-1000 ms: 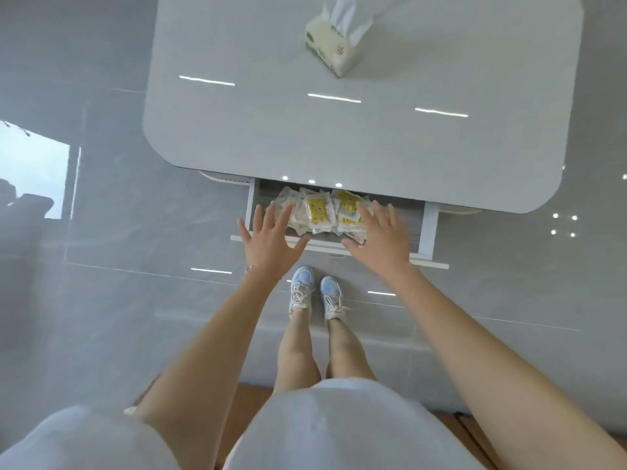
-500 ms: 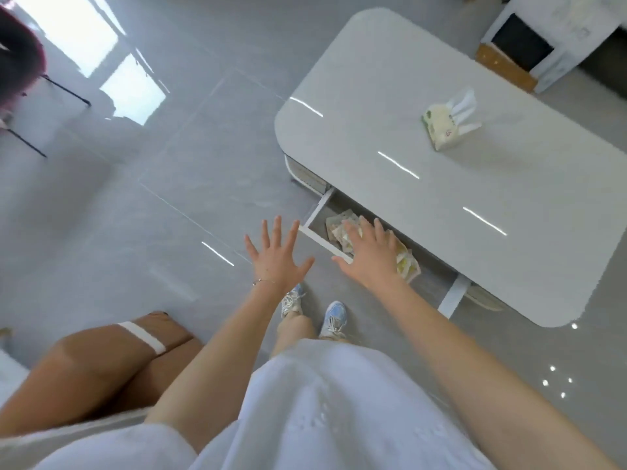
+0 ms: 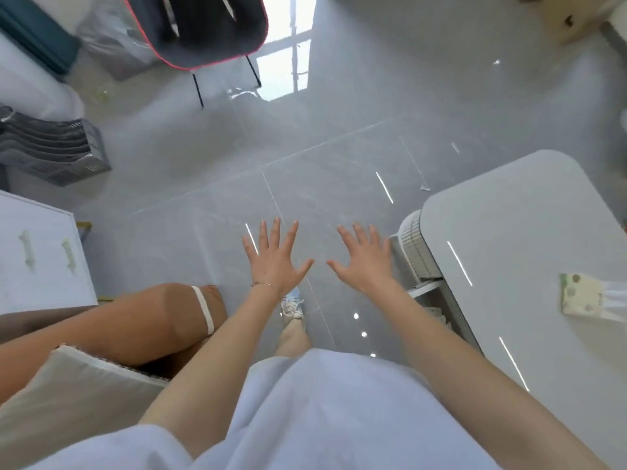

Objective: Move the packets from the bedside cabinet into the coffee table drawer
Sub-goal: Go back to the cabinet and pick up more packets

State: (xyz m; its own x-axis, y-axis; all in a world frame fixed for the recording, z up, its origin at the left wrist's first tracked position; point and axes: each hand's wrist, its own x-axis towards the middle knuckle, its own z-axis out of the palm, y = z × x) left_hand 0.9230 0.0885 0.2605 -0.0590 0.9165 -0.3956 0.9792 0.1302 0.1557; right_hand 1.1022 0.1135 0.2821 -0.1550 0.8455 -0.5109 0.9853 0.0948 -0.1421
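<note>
Both hands are showing empty: the left hand is hanging at frame centre with all fingers spread, palm down over bare floor, and the right hand just beside it is spread the same way, gripping nothing. The two are sitting apart, thumbs pointing toward each other without touching. No packets are showing clearly anywhere; a pale speckled patch in the dark gap under the coffee table, lower right of centre, may be the packets lying in the drawer, but the view is too blurred and too covered by the right forearm to say. Judging from this, at least one delivery looks done and the drawer is appearing not fully closed, its white front rail showing just beside the right wrist. A white cabinet with two pale handles is sitting at the left edge, likely the bedside cabinet; its contents are not showing, so what is left cannot be counted. Room for moving: a wide lane of open floor is running between cabinet and table. The rounded table corner is lying close on the right. A second person's bent leg and a cushion are crowding the lower left, narrowing the direct path to the cabinet. A tissue pack is resting on the tabletop, out of the way.
</note>
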